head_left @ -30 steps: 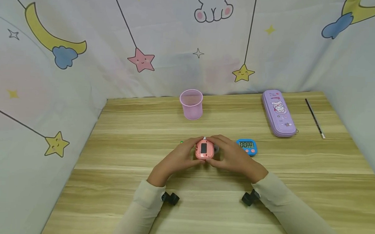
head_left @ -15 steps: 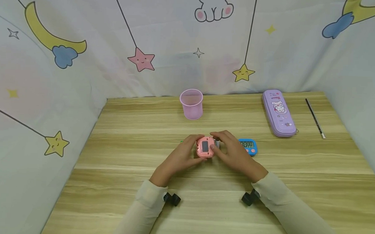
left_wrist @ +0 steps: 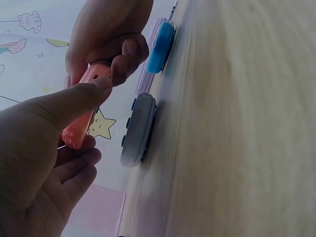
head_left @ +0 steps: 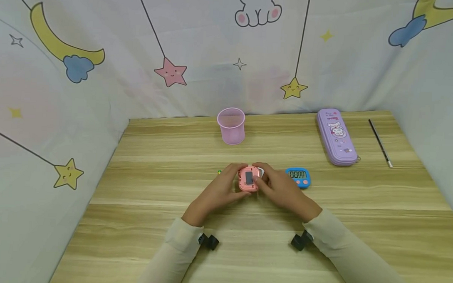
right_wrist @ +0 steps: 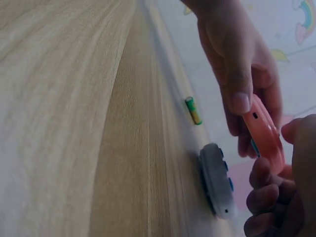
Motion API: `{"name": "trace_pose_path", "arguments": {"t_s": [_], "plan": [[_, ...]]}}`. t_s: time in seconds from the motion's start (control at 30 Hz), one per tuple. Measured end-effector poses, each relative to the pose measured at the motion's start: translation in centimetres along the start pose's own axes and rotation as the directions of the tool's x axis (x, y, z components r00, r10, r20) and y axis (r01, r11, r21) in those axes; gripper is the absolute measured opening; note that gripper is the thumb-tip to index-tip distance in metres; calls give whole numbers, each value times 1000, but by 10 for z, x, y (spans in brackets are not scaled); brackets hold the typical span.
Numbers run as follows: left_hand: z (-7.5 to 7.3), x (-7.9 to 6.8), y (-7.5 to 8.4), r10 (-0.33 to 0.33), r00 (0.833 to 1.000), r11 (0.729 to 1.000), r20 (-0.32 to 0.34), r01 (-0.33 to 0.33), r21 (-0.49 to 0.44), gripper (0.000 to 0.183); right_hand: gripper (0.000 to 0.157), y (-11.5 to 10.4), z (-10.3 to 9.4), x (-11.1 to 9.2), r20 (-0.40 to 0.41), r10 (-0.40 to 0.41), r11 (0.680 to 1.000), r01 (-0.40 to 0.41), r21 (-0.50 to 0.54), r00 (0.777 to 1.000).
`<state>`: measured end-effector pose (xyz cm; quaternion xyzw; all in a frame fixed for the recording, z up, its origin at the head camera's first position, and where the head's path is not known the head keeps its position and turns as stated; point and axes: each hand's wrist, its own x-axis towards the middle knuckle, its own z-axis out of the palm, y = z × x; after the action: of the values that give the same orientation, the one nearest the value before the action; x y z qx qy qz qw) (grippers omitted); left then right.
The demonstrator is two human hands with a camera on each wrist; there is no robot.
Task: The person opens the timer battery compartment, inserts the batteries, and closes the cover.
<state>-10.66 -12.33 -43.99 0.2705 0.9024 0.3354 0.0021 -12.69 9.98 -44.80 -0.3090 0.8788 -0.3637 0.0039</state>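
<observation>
Both hands hold a pink digital timer above the table, in the middle of the head view. Its back, with a dark rectangle, faces up. My left hand grips the timer's left side between thumb and fingers. At its right side, my right hand has the thumb on the back and curled fingers underneath. Below them a grey timer lies on the table, mostly hidden in the head view. A small green battery lies beyond it. A blue timer lies right of my right hand.
A pink cup stands near the back edge of the wooden table. Toward the right lie a purple pencil case and a dark pencil. Printed curtains hang around the table.
The pink timer has tilted and shifted slightly right. My right thumb has moved from its lower edge onto its back; my left hand keeps its grip.
</observation>
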Motion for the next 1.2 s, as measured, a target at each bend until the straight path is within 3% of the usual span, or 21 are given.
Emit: {"name": "trace_pose_path", "arguments": {"t_s": [0.53, 0.83, 1.2], "plan": [[6, 1, 4, 26, 1000, 999, -16, -26, -39, 79, 41, -1, 6, -3, -14, 20, 999, -20, 25, 1000], [8, 2, 4, 84, 995, 994, -54, -87, -61, 79, 39, 1, 10, -3, -35, 38, 999, -37, 36, 999], [11, 2, 3, 85, 995, 994, -59, -89, -58, 80, 36, 1, 10, -3, -59, 17, 999, -15, 34, 998]]}}
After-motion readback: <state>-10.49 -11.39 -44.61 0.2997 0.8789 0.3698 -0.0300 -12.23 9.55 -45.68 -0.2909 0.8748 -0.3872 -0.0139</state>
